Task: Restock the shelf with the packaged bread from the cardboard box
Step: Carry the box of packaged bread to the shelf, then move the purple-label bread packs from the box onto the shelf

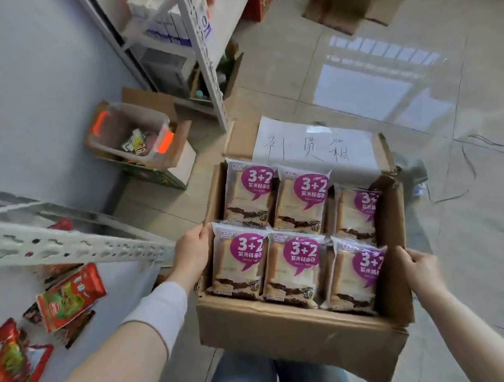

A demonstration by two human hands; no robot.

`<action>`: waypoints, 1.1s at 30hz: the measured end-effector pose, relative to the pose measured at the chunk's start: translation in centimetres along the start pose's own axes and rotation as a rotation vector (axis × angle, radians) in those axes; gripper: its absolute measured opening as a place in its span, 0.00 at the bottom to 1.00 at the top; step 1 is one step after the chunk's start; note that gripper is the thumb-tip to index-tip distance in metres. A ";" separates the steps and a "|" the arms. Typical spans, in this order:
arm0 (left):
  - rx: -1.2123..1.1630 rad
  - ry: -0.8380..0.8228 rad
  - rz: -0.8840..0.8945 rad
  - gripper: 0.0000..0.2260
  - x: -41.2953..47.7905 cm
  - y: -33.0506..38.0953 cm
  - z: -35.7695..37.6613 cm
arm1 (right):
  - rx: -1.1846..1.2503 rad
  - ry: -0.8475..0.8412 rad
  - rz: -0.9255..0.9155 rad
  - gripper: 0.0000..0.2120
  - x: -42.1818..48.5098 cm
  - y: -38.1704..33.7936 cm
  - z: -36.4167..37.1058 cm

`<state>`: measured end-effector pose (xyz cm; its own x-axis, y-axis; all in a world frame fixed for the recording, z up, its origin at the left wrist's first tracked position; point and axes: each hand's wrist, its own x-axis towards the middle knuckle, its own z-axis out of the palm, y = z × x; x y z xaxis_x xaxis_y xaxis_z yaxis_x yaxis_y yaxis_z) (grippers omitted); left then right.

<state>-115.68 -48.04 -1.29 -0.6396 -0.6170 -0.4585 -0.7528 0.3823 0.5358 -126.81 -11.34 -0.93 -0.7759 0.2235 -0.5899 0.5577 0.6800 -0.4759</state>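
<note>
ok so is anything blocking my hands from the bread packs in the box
Nothing visible does. The cardboard box is open on top, its flaps folded outward, and the bread packs lie uncovered. The left hand and right hand grip the box's side walls, right beside the packs.

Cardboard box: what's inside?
The cardboard box holds six visible bread packs in two rows of three, purple "3+2" labels up. Whether more layers lie beneath is hidden. The left hand and right hand hold its sides.

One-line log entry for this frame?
stage: carrying | left hand: grips cardboard box left wall | right hand: grips right flap | bread packs: all boxed
</note>
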 end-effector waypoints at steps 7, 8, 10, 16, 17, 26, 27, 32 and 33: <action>0.062 -0.035 0.011 0.12 11.6 -0.7 8.1 | 0.046 0.095 0.125 0.18 10.0 2.7 7.0; 0.057 -0.049 0.010 0.12 12.8 -0.9 9.1 | 0.047 0.110 0.147 0.18 11.1 3.1 7.9; 0.050 -0.077 0.020 0.14 14.8 -1.5 10.8 | 0.047 0.124 0.176 0.18 12.9 3.9 9.3; 0.014 -0.108 0.055 0.14 18.6 -2.1 14.4 | 0.022 0.146 0.239 0.19 16.2 5.3 11.2; 0.020 -0.113 0.072 0.14 19.0 -2.1 14.8 | 0.030 0.152 0.246 0.19 16.5 5.5 11.4; -0.025 -0.129 0.080 0.14 19.6 -1.6 15.9 | 0.050 0.182 0.228 0.19 17.6 6.1 12.0; -0.037 -0.142 0.067 0.14 19.5 -1.4 15.9 | 0.050 0.178 0.236 0.19 17.5 5.9 12.1; -0.159 -0.236 -0.066 0.16 19.2 -0.1 14.7 | 0.046 0.118 0.250 0.26 16.1 4.6 11.7; -0.154 -0.174 -0.015 0.16 19.0 0.6 14.2 | 0.013 0.175 0.208 0.27 14.9 4.0 11.7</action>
<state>-130.53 -49.71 -19.75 -0.6560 -0.4888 -0.5751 -0.7381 0.2562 0.6241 -132.71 -13.50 -19.28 -0.6827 0.4756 -0.5547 0.7134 0.5982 -0.3650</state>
